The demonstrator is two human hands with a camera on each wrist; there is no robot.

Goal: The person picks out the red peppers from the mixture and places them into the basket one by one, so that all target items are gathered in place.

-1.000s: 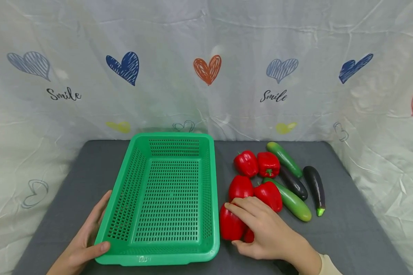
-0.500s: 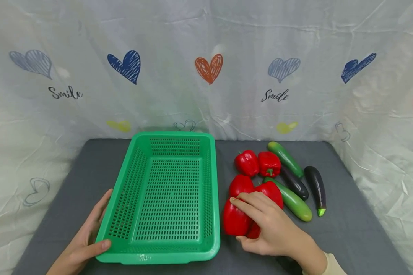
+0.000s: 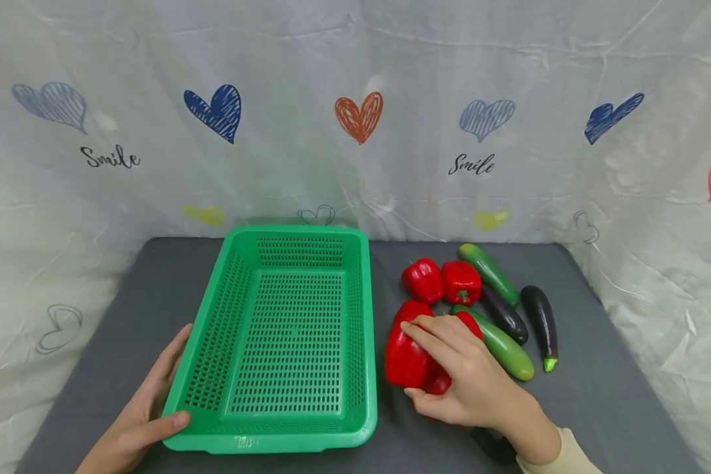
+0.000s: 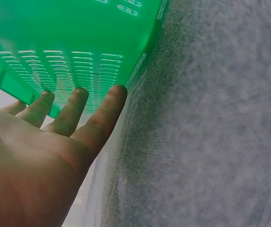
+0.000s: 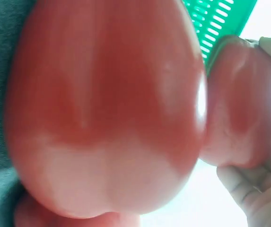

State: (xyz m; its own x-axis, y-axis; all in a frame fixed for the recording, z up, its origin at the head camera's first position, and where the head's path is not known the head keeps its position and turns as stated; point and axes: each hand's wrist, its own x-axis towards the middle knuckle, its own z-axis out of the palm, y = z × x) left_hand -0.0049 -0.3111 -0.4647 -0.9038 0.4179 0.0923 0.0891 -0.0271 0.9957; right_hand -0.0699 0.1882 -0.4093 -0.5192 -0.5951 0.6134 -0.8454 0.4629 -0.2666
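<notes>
My left hand (image 3: 139,415) rests at the near left corner of a green plastic basket (image 3: 272,442), thumb on the rim. In the left wrist view its straight fingertips touch the slotted outer wall. To the right of the basket, my right hand (image 3: 474,368) grips a red bell pepper (image 3: 404,362) between thumb and fingers; the right wrist view shows this pepper (image 5: 244,104) too. Another large bell pepper (image 5: 107,109) fills that view close to the camera. More red (image 3: 441,382) shows beneath the right hand, partly hidden by it.
Two red bell peppers (image 3: 422,280) lie farther back. Beside them are green cucumber-like vegetables (image 3: 503,345) and dark eggplants (image 3: 540,322). A dark object (image 3: 493,444) lies partly under the right wrist. A white curtain with printed hearts hangs behind the grey table (image 3: 598,382).
The gripped red bell pepper and my right hand have shifted away from the near edge and slightly right, now covering more of the peppers behind. The left hand and basket stay put.
</notes>
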